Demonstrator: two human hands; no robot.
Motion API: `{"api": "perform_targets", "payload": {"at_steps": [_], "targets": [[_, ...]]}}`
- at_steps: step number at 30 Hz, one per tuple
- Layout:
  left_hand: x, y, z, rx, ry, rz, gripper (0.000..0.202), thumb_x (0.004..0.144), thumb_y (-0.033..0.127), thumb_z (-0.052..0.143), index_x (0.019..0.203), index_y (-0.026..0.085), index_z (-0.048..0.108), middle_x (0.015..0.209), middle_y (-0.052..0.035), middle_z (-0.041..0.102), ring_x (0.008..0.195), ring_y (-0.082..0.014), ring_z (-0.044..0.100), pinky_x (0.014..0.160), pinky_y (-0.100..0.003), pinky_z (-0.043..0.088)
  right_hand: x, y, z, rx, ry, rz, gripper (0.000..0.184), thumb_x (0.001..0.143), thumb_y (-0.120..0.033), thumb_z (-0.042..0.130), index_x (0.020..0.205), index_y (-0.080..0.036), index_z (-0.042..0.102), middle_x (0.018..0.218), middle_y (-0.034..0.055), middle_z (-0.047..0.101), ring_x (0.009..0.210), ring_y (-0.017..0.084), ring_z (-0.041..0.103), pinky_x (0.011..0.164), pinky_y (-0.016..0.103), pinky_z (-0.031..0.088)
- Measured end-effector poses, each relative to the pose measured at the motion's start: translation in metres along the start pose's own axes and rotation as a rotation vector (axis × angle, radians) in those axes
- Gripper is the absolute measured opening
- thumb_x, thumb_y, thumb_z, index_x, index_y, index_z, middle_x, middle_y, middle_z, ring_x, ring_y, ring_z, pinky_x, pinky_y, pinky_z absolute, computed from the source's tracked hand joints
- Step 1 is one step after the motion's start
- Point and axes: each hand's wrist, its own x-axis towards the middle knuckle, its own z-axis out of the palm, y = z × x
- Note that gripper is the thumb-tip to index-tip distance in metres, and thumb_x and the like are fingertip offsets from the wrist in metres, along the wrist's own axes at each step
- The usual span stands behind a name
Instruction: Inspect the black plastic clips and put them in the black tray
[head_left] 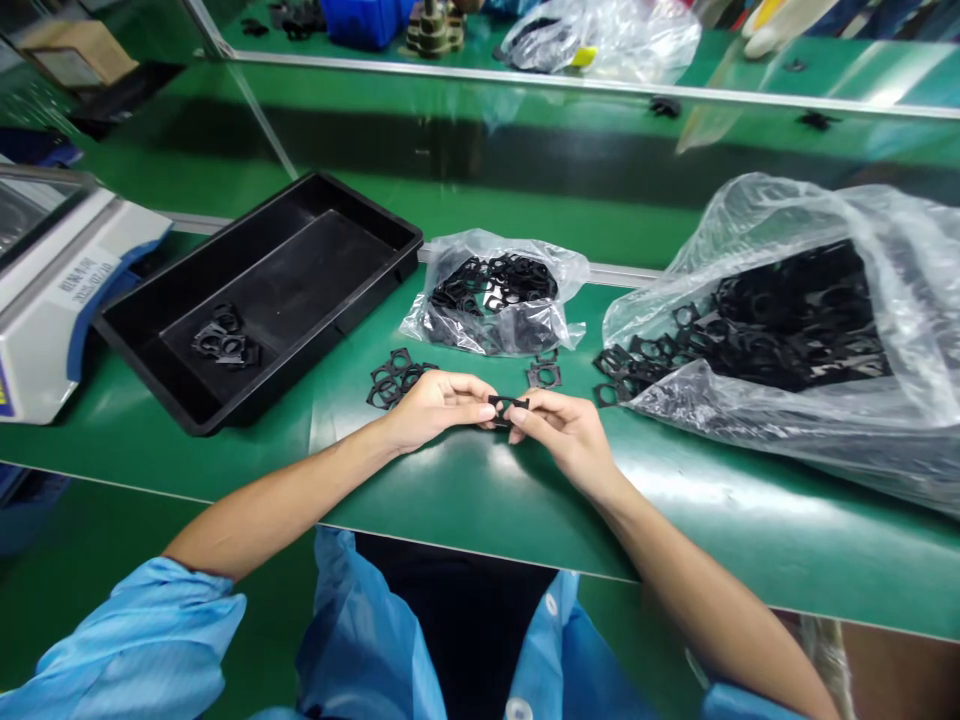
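Both my hands meet over the green table and pinch one small black plastic frame part between their fingertips. My left hand grips its left end, my right hand its right end. A small heap of the same black parts lies just behind my left hand. One loose part lies behind my right hand.
A black tray at the left holds a few parts. A small clear bag of parts sits behind the hands; a large one spills parts at the right. A white scale stands at far left.
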Motion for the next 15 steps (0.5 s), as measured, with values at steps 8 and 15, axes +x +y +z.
{"api": "perform_targets", "payload": {"at_steps": [8,15], "targets": [[-0.0014,0.0054,-0.005,0.062,-0.157,-0.058,0.041,0.064,0.041,0.093,0.084,0.01,0.074,0.077,-0.0071,0.075,0.07,-0.0145,0.07,0.072,-0.027,0.057,0.0009,0.0008,-0.0008,0.047,-0.028,0.072,0.036,0.075,-0.052,0.083,0.07,-0.018,0.073,0.063,0.002,0.069,0.058,0.015,0.063,0.065,0.029,0.055],[0.0006,0.0035,-0.0056,-0.038,-0.172,-0.068,0.043,0.065,0.043,0.092,0.085,0.011,0.071,0.077,-0.0061,0.073,0.073,-0.0146,0.069,0.074,-0.027,0.054,0.0005,0.0024,0.0005,0.128,-0.029,0.075,0.037,0.072,-0.052,0.086,0.069,-0.019,0.07,0.066,0.0029,0.071,0.065,0.017,0.068,0.068,0.031,0.057]]}}
